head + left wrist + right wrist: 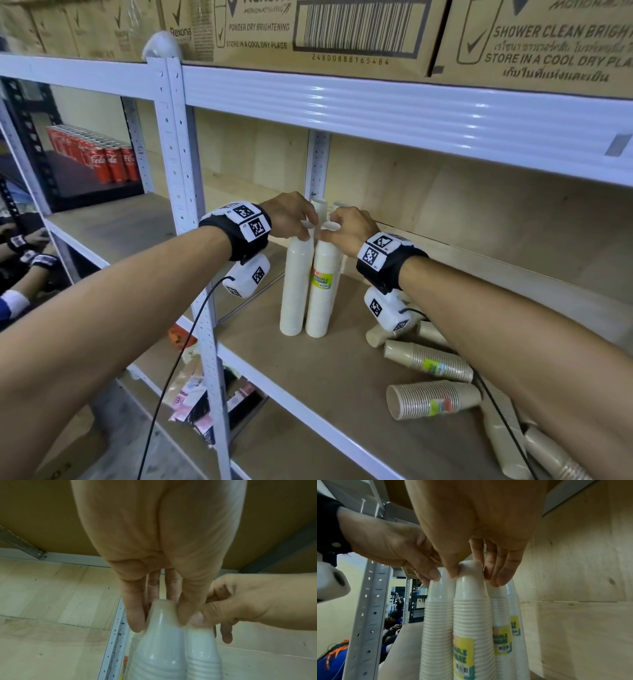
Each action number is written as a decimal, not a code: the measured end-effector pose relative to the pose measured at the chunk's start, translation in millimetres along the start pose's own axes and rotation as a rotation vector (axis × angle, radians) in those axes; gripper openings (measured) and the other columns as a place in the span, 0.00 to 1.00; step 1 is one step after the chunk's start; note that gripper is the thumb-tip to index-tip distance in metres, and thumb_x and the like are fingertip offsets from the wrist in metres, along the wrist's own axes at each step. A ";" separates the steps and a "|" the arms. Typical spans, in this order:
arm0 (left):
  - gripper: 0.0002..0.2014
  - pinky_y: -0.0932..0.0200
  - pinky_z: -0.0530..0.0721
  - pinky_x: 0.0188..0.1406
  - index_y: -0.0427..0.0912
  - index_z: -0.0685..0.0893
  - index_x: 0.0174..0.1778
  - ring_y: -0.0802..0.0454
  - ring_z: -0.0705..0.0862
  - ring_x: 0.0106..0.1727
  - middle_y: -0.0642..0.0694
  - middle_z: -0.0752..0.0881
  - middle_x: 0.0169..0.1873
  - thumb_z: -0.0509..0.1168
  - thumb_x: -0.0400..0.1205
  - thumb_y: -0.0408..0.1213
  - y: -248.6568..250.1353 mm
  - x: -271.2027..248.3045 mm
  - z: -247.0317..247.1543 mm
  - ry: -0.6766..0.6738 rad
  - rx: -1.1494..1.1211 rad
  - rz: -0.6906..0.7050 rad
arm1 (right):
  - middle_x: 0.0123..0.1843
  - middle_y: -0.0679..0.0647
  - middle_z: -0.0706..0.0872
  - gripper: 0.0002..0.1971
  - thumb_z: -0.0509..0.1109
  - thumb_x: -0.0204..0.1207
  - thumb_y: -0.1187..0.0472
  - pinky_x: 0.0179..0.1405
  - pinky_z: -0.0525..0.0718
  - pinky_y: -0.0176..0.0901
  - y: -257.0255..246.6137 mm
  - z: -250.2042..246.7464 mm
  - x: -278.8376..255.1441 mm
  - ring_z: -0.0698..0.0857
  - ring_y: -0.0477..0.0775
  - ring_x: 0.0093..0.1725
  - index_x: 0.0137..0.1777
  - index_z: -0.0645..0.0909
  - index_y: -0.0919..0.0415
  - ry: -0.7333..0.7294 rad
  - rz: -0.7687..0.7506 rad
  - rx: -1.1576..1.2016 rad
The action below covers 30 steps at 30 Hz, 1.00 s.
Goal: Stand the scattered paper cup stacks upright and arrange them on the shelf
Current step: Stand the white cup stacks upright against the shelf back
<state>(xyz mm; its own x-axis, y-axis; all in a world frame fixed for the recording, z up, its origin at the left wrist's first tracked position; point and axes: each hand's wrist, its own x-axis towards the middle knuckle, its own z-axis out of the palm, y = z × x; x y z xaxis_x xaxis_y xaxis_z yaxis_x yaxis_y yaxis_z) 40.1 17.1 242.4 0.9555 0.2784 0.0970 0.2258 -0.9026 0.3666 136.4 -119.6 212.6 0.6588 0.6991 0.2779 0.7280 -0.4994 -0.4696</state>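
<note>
left hand (291, 215): fingers (135, 612) pinch top of left white stack (296, 287), thumb one side, fingers other
right hand (349, 230): fingers (503, 573) pinch top of right white stack (322, 291), the labelled one
white stacks: upright, touching side by side on shelf (335, 370), two more upright just behind
brown stacks (431, 399): lying on their sides, right end of shelf, well apart from both hands

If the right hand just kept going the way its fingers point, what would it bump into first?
Its fingers point down, so the right hand would press straight onto the white cup stack it already pinches at the top; below that, probably the shelf board.
</note>
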 end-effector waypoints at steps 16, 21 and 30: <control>0.18 0.60 0.76 0.51 0.41 0.86 0.66 0.51 0.81 0.58 0.45 0.84 0.63 0.72 0.80 0.40 2.2 0.1 -2.1 0.044 0.066 -0.008 | 0.81 0.56 0.71 0.18 0.75 0.72 0.58 0.63 0.71 0.42 -4.1 -10.3 5.4 0.70 0.55 0.79 0.63 0.85 0.58 -0.096 -0.025 -0.102; 0.20 0.59 0.77 0.51 0.45 0.84 0.67 0.51 0.81 0.55 0.47 0.83 0.61 0.73 0.79 0.42 3.1 -1.0 -3.1 0.052 0.048 -0.005 | 0.78 0.57 0.74 0.20 0.75 0.73 0.58 0.63 0.72 0.42 -4.2 -11.8 4.2 0.70 0.54 0.79 0.65 0.84 0.60 -0.101 -0.029 -0.098; 0.16 0.53 0.84 0.46 0.42 0.87 0.61 0.46 0.86 0.50 0.44 0.87 0.56 0.73 0.78 0.43 -2.1 -2.1 -4.4 0.060 0.096 -0.015 | 0.73 0.57 0.78 0.18 0.74 0.74 0.60 0.57 0.71 0.40 -6.8 -11.3 2.8 0.74 0.57 0.75 0.63 0.84 0.62 -0.113 -0.017 -0.092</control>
<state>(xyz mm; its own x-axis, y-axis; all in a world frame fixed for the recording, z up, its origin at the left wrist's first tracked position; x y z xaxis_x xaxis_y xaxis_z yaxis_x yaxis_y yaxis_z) 36.8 19.9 245.5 0.9395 0.3086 0.1487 0.2598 -0.9248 0.2780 135.4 -120.1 226.0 0.6245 0.7585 0.1862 0.7565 -0.5281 -0.3858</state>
